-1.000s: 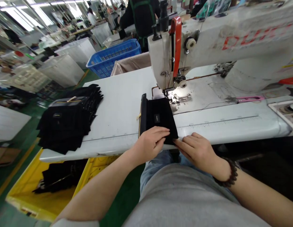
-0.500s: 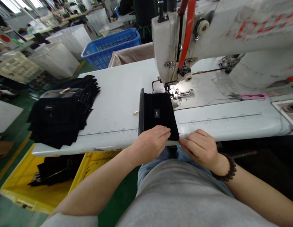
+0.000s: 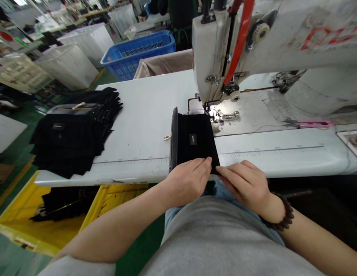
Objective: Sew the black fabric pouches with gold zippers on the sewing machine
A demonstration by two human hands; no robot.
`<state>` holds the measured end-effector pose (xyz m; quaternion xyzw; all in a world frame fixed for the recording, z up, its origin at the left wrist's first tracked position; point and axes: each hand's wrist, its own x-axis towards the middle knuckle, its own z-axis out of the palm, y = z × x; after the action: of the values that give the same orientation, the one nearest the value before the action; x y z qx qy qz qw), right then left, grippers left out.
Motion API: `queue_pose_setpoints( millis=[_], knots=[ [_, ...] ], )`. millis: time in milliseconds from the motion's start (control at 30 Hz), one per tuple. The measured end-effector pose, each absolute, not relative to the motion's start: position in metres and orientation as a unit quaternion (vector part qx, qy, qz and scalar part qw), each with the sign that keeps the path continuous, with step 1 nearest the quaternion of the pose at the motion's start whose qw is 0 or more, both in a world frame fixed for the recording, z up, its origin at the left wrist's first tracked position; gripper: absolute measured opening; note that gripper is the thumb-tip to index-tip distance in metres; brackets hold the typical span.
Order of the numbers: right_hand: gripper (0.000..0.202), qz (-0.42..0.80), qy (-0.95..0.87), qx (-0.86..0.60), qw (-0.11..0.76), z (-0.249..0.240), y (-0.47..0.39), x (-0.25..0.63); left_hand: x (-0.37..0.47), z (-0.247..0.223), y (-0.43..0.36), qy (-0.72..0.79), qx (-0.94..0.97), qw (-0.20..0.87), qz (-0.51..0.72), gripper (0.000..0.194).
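Observation:
A black fabric piece [image 3: 195,130] with a small label and a dark zipper strip along its left side lies on the white table [image 3: 144,115]. Its far right corner is at the needle area of the sewing machine [image 3: 209,61]. My left hand [image 3: 191,178] is closed on the near edge of the fabric, fingers together on top. At the near right corner, my right hand [image 3: 247,184] pinches the fabric between thumb and fingers. A gold zipper pull [image 3: 167,137] sticks out at the left.
A stack of black pieces [image 3: 71,134] lies at the table's left end. Below it is a yellow bin [image 3: 31,234] with black pieces. Behind the table are a blue basket [image 3: 138,53] and a beige cloth-lined container [image 3: 167,64]. Pink snips [image 3: 315,124] lie right of the machine.
The view has shifted slightly, so the machine appears farther right. Both hands keep their hold at the near edge of the fabric, with little change against it.

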<state>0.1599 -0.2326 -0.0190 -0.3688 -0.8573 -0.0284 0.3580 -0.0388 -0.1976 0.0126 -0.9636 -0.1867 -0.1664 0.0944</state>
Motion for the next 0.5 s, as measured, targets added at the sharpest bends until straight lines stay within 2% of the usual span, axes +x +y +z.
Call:
queue_pose_setpoints(
  millis=[233,500],
  knots=[
    [0.011,-0.051,-0.879,-0.335,0.335,-0.006,-0.230,0.162,-0.037,0.027,-0.198,-0.188,-0.971,0.116,-0.091,0.033],
    [0.018,-0.007,-0.878,-0.359,0.317,-0.016,-0.226,0.159,-0.041,0.013,-0.190,-0.180,-0.973,0.087,-0.113,0.033]
  ],
)
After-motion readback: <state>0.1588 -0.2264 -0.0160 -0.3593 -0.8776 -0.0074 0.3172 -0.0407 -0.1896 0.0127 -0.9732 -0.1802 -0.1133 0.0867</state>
